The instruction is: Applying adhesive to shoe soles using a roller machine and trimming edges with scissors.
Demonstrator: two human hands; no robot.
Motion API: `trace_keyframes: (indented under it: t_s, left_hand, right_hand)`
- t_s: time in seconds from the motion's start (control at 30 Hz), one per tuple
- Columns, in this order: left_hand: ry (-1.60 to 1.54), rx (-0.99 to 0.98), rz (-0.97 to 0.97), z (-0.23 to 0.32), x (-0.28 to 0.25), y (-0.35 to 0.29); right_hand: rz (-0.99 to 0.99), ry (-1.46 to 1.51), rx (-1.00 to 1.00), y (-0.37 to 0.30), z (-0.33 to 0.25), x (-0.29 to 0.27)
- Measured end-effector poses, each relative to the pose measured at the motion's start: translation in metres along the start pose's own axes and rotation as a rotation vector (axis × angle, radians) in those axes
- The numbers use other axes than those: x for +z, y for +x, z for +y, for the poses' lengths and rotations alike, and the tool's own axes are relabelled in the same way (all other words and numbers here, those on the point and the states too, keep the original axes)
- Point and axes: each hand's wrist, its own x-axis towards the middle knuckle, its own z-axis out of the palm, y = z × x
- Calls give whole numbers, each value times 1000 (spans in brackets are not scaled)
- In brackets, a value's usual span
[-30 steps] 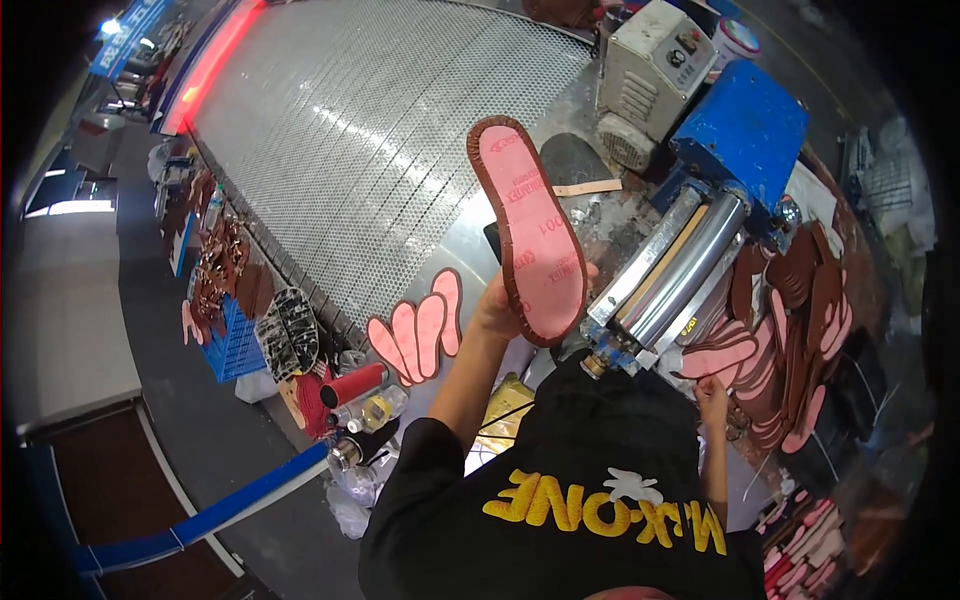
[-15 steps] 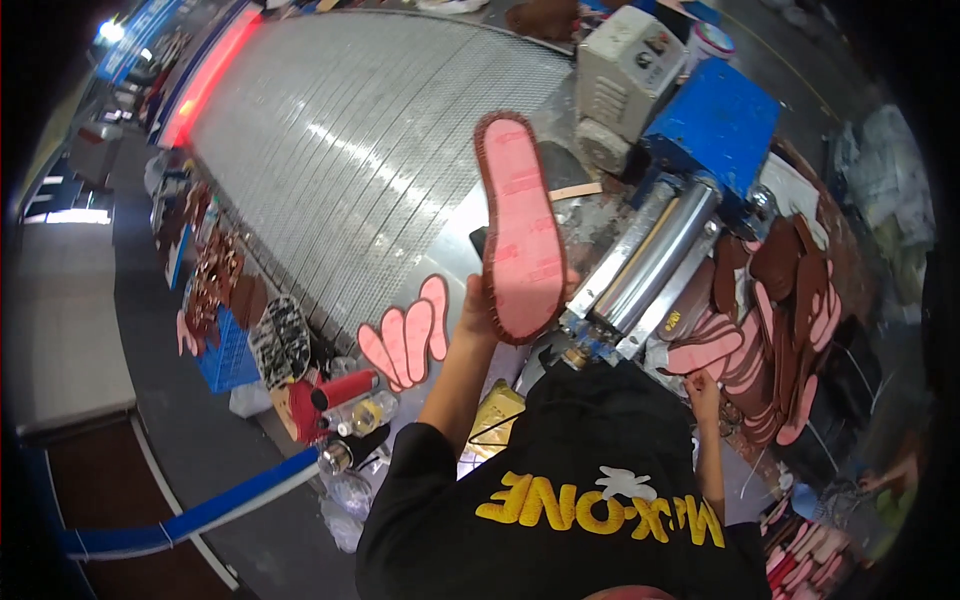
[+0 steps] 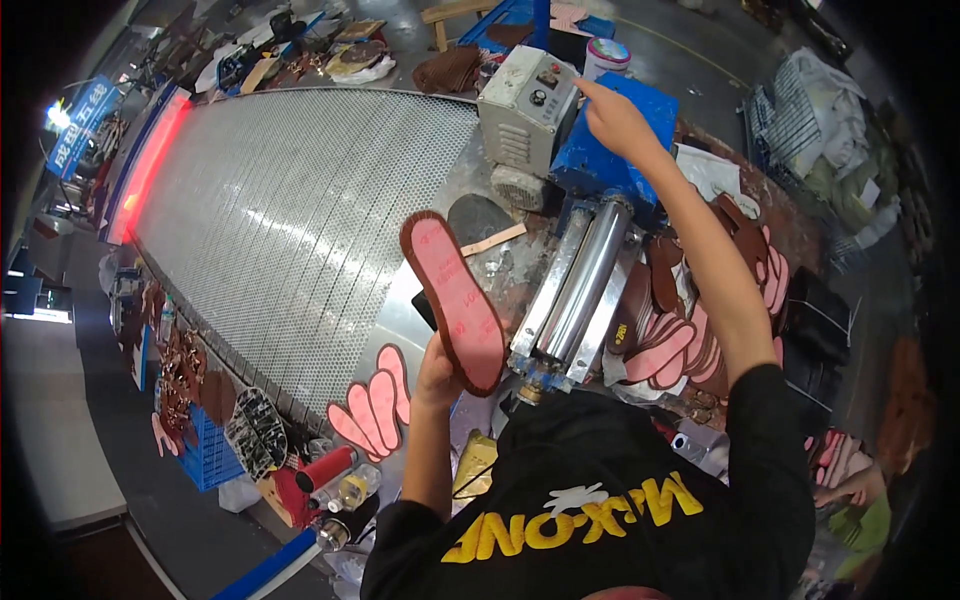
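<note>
My left hand [image 3: 437,374] grips a large insole [image 3: 463,305] near its heel end, pink on the facing side with a brown fuzzy rim. It is held tilted, toe end up and to the left. Stretched far forward, my right hand [image 3: 615,118] has its index finger extended at the edge of a grey control box [image 3: 525,110] with knobs on its panel. Whether the fingertip touches the box cannot be made out. Nothing shows in that hand. Below it are a blue machine housing [image 3: 610,150] and a shiny metal roller [image 3: 588,280].
A wide mesh conveyor [image 3: 290,200] runs toward a red-glowing opening [image 3: 150,170]. Several pink insoles [image 3: 372,410] lie fanned near my left forearm. A pile of pink and brown insoles [image 3: 665,355] sits right of the roller. At lower right, another person's hand [image 3: 858,487] shows.
My right hand has left the insole pile and reached forward to the control box. The insole in my left hand has turned slightly. The whole view has shifted.
</note>
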Motion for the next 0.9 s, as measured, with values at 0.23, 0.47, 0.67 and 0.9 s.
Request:
trace_keyframes:
  t_s: [0.23,0.47,0.67,0.9]
  left_hand:
    - [9,58,156,-19,-30,-59]
    - [-355,144,274,-67,-80,-69]
    - [-577,38,473,-104,-130,-63]
    - [-500,206,264,-53,-90,-37]
  right_hand:
    - [-159,-154,-49,63,62,98]
    - [-193,-172,-156,52,101,109]
    - [-97,14,-191,21,79,58]
    - [-43,299,70,-125,-73,-44]
